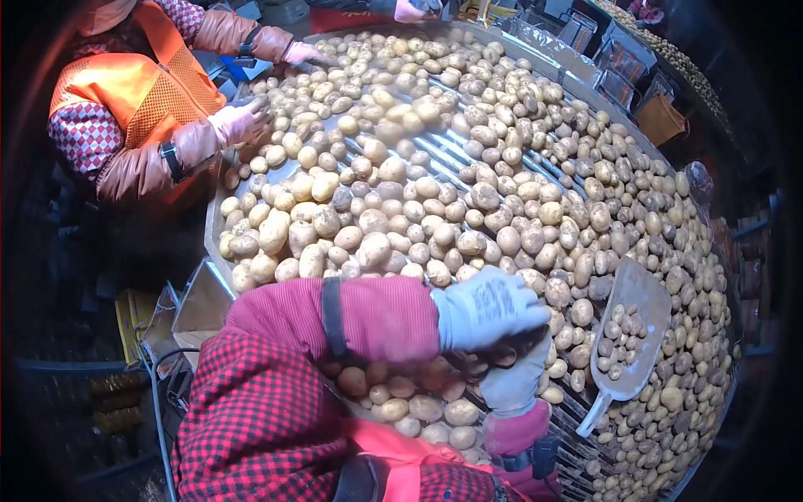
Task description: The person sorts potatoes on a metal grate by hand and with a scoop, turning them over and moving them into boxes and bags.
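Observation:
My left hand (489, 309), in a pale glove with dark print, reaches across the heaped potatoes (393, 213). Its fingers are bent down and close together; what they grip, if anything, is hidden. Just below it is my right hand (512, 386), in a similar pale glove, its fingers partly covered by the left hand. Shaded potatoes (427, 407) lie under my left forearm and beside both hands. To the right, a grey scoop (648, 293) rests on the potatoes with several small ones in it, its handle pointing toward me.
A co-worker in an orange vest (138, 96) stands at the far left, pink-gloved hands over the potatoes. Metal bars (443, 159) show between the potatoes on the broad sorting table. Its metal rim (214, 243) runs along the left. Crates (577, 33) stand behind.

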Demonstrator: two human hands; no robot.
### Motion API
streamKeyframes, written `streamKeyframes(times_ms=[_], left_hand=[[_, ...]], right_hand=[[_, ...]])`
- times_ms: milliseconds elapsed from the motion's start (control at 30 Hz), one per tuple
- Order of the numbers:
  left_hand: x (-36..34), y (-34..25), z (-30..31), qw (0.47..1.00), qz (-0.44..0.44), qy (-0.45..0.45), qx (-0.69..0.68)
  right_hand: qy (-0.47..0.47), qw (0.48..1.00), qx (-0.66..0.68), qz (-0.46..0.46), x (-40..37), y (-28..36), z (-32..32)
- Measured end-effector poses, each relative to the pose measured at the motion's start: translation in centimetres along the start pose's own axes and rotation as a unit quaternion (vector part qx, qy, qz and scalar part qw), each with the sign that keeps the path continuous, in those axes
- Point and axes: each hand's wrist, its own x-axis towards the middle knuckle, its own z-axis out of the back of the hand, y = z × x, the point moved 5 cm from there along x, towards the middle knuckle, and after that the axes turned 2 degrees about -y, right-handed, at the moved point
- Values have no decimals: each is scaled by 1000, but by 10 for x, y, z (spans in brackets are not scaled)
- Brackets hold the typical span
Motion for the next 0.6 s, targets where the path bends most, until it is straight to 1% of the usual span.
streamKeyframes(times_ms=[33, 67, 100, 167, 200, 233, 267, 300, 333, 367, 400, 433, 500, 533, 567, 600], left_hand=[[-11, -8, 6, 995, -39, -80, -36], [-15, -4, 15, 990, -37, -127, -45], [-16, 6, 26, 983, -34, -173, -56], [-14, 60, 53, 985, 47, -162, 15], [-26, 102, 64, 966, 35, -240, 85], [-32, 134, 87, 951, 124, -254, 123], [-44, 176, 96, 929, 198, -238, 202], [-56, 206, 110, 911, 321, -175, 189], [-85, 271, 94, 868, 359, -220, 263], [-110, 310, 81, 855, 412, -198, 245], [-108, 307, 75, 882, 421, -151, 149], [-108, 297, 65, 898, 425, -102, 51], [-105, 240, 56, 918, 359, -32, 166], [-113, 229, 51, 929, 251, -84, 259], [-122, 237, 60, 930, 319, -107, 145], [-125, 244, 77, 915, 381, -129, 30]], right_hand=[[-9, 997, 71, 7, 3, -3, 6], [-28, 992, 109, -51, -6, 4, -9], [-43, 985, 142, -88, -8, 9, -15], [-83, 961, 211, -156, -13, 19, -28], [-53, 958, 233, -157, -12, 16, -26], [-22, 954, 254, -156, -11, 11, -20], [21, 957, 246, -153, -9, 6, -14], [53, 954, 257, -147, -7, 4, -11], [61, 949, 272, -150, -6, 2, -8], [68, 943, 287, -153, -5, 1, -6], [51, 949, 271, -150, -6, 1, -6], [35, 954, 257, -148, -7, 3, -7], [37, 956, 256, -138, -8, 2, -7], [29, 958, 253, -135, -7, 3, -8], [23, 959, 249, -130, -6, 4, -6], [64, 952, 274, -122, -4, 3, -6]])
